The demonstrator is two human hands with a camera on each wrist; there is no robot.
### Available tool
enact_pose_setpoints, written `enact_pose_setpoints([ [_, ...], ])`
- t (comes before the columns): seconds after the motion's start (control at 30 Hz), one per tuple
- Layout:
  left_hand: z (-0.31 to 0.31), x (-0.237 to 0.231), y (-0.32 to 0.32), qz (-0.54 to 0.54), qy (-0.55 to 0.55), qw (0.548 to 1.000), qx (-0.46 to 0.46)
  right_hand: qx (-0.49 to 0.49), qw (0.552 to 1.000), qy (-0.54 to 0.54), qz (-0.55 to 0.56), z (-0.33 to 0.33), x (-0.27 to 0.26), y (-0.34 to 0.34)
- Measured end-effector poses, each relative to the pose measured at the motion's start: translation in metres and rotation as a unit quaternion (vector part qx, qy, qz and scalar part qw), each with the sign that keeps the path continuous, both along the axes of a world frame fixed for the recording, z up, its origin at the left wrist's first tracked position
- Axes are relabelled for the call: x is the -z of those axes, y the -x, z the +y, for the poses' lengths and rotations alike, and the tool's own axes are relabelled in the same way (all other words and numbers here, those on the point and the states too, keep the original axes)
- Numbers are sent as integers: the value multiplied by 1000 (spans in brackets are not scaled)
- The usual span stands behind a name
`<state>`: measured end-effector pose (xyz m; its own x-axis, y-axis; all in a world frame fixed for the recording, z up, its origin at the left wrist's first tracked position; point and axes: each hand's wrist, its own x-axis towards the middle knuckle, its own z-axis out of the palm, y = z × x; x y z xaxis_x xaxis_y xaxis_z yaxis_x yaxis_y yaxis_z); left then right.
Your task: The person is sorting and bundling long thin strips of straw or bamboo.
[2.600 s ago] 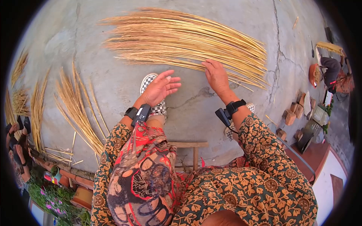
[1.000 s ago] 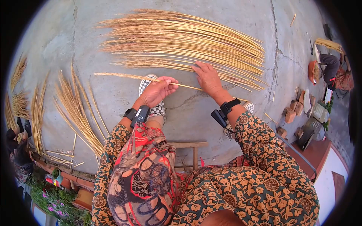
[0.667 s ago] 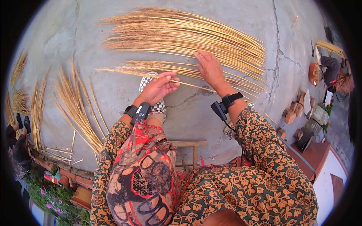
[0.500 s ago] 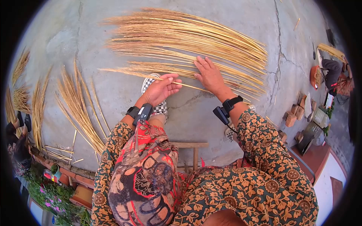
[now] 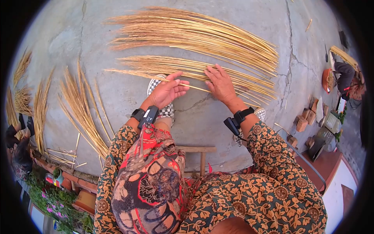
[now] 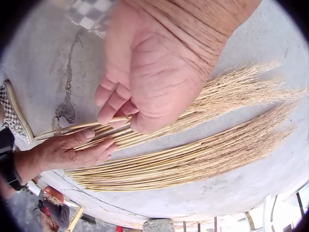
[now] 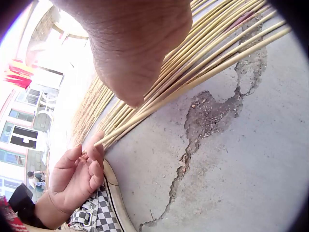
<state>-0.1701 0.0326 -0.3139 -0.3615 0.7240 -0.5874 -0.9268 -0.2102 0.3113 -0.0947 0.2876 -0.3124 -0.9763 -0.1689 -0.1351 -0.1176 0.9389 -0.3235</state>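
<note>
My left hand [image 5: 167,91] pinches one long dry stalk [image 5: 198,88] with a feathery head, like broomcorn, between thumb and forefinger. Its other fingers are loosely bent, palm turned up. My right hand [image 5: 222,82] lies over the stem half of a narrow band of similar stalks [image 5: 156,63], fingers spread and mostly straight. Beyond it a wider band of stalks [image 5: 194,31] lies on the concrete, with a strip of bare floor between the feathery ends. In the left wrist view, the held stalk [image 6: 79,127] runs alongside the narrow band; the right hand's fingertips [image 6: 108,143] overlap the stems.
Loose stalk bundles [image 5: 80,105] lie at the left. A checkered shoe [image 5: 154,84] is under the left hand. A wooden stool frame [image 5: 198,149] stands between the legs. Bricks [image 5: 302,124] and another person [image 5: 346,76] are at the right, cracked concrete [image 5: 198,102] between.
The left hand, empty at first, has taken a stalk. The near stalks have come toward me, apart from the wider band, while the right hand moved among them.
</note>
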Motion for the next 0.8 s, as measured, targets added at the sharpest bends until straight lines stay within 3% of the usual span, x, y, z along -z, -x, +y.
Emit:
enact_pose_setpoints([
  [0.3, 2, 0, 1, -3, 9, 1000, 6, 24, 999, 19, -12, -3, 0, -3],
  [0.47, 2, -1, 1, 6, 1, 1000, 7, 50, 997, 7, 62, 6, -3, 45],
  [0.53, 3, 0, 2, 6, 1, 1000, 6, 67, 997, -25, 41, 9, 8, 54],
  [0.8, 1, -2, 0, -1, 2, 1000, 3, 24, 999, -43, 0, -3, 13, 5],
])
